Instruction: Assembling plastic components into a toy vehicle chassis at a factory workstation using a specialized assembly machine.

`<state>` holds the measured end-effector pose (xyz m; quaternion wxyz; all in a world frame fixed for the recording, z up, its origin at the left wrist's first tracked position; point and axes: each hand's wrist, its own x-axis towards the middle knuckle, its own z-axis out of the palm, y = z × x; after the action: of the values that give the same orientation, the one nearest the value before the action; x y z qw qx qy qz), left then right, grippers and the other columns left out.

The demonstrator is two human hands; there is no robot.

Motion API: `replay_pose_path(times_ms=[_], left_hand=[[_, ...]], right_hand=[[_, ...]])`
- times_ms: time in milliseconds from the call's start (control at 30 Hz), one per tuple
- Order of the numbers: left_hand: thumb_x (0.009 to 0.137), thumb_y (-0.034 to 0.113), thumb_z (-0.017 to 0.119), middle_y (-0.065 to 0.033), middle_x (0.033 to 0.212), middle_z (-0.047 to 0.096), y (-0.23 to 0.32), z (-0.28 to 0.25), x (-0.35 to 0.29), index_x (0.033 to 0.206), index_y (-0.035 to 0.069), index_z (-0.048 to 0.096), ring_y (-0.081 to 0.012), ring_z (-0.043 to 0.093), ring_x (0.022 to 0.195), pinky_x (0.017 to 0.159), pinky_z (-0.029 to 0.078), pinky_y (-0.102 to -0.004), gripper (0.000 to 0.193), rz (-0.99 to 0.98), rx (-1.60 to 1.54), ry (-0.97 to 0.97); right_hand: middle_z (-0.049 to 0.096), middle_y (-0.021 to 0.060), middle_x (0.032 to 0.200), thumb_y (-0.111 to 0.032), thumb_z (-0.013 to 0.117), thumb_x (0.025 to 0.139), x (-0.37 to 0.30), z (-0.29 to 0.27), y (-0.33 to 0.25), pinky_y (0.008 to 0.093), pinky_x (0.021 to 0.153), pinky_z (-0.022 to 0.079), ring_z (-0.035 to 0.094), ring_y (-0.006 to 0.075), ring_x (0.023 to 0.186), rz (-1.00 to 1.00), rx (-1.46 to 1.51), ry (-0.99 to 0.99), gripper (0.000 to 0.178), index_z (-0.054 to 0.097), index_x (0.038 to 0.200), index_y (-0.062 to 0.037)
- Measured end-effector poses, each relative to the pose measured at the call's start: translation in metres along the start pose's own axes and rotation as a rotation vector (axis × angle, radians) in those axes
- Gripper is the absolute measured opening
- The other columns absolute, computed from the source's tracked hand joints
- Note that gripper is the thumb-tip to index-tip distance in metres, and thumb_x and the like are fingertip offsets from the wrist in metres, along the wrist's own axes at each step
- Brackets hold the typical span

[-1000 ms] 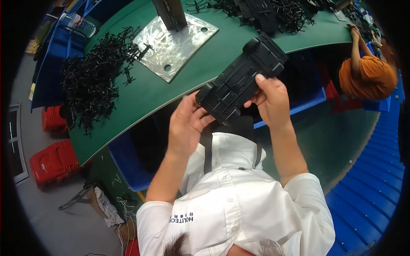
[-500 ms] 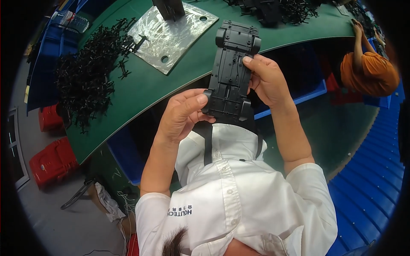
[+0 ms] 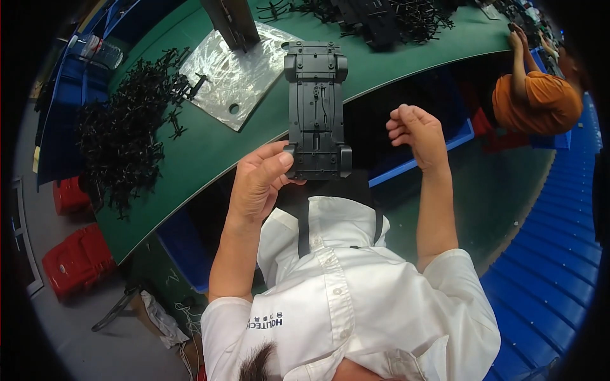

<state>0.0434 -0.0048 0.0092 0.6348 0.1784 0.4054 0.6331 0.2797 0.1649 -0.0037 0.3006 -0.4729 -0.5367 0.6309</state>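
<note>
A black plastic toy car chassis (image 3: 318, 114), long and flat with four wheel arches, is held upright before my waist. My left hand (image 3: 259, 181) grips its lower left corner, the thumb on the near face and the fingers behind. To the right, my right hand (image 3: 416, 132) is raised apart from the chassis. Its fingers are loosely curled and nothing shows in them.
A green table (image 3: 184, 159) curves ahead, bearing a pile of small black parts (image 3: 121, 140), a silver metal plate (image 3: 222, 82) with a dark upright post (image 3: 232, 22), and more black parts (image 3: 375, 19). Red stools stand left. A person in orange (image 3: 537, 98) works at right.
My right hand has let go of the chassis and moved away to the right. The chassis, now in my left hand alone, has shifted left and stands straighter.
</note>
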Motion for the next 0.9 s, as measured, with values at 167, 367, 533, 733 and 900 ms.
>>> replay_pose_path(times_ms=[167, 367, 533, 733, 900], left_hand=[[0.080, 0.021, 0.062, -0.0117, 0.093, 0.065, -0.003, 0.005, 0.003, 0.111, -0.007, 0.056, -0.0163, 0.064, 0.078, 0.071, 0.052, -0.0284, 0.042, 0.030, 0.025, -0.003], [0.080, 0.020, 0.062, -0.0110, 0.094, 0.064, -0.005, 0.012, 0.005, 0.110, -0.008, 0.056, -0.0160, 0.063, 0.079, 0.070, 0.052, -0.0281, 0.041, 0.025, 0.036, 0.019], [0.081, 0.020, 0.061, -0.0108, 0.095, 0.064, -0.006, 0.011, 0.009, 0.110, -0.008, 0.056, -0.0146, 0.062, 0.078, 0.070, 0.052, -0.0273, 0.041, 0.030, 0.010, 0.009], [0.082, 0.021, 0.060, -0.0109, 0.097, 0.063, -0.007, 0.012, 0.011, 0.112, -0.009, 0.054, -0.0129, 0.061, 0.079, 0.070, 0.053, -0.0259, 0.043, 0.059, -0.011, 0.059], [0.083, 0.023, 0.059, -0.0108, 0.096, 0.063, -0.001, 0.012, 0.014, 0.110, -0.009, 0.054, -0.0128, 0.062, 0.080, 0.070, 0.054, -0.0254, 0.042, 0.057, -0.054, 0.082]], right_hand=[[0.063, 0.0115, 0.091, -0.021, 0.058, 0.088, -0.028, 0.021, -0.015, 0.0204, 0.056, 0.052, 0.061, 0.0107, 0.072, -0.059, 0.157, -0.196, 0.031, 0.058, 0.108, 0.0037], [0.060, 0.0154, 0.103, -0.011, 0.061, 0.084, -0.040, 0.061, -0.006, 0.0255, 0.073, 0.052, 0.060, 0.0155, 0.087, -0.060, 0.362, -0.366, 0.039, 0.050, 0.117, 0.0072], [0.060, 0.0148, 0.103, -0.011, 0.063, 0.083, -0.039, 0.069, -0.005, 0.0264, 0.076, 0.050, 0.060, 0.0157, 0.090, -0.092, 0.425, -0.342, 0.042, 0.048, 0.118, 0.0078], [0.060, 0.0140, 0.104, -0.006, 0.056, 0.086, -0.037, 0.073, -0.008, 0.0281, 0.083, 0.049, 0.060, 0.0165, 0.094, 0.016, 0.448, -0.351, 0.039, 0.045, 0.120, 0.0086], [0.060, 0.0128, 0.103, -0.007, 0.055, 0.087, -0.036, 0.081, -0.013, 0.0261, 0.080, 0.050, 0.060, 0.0147, 0.092, -0.045, 0.479, -0.306, 0.037, 0.044, 0.119, 0.0081]])
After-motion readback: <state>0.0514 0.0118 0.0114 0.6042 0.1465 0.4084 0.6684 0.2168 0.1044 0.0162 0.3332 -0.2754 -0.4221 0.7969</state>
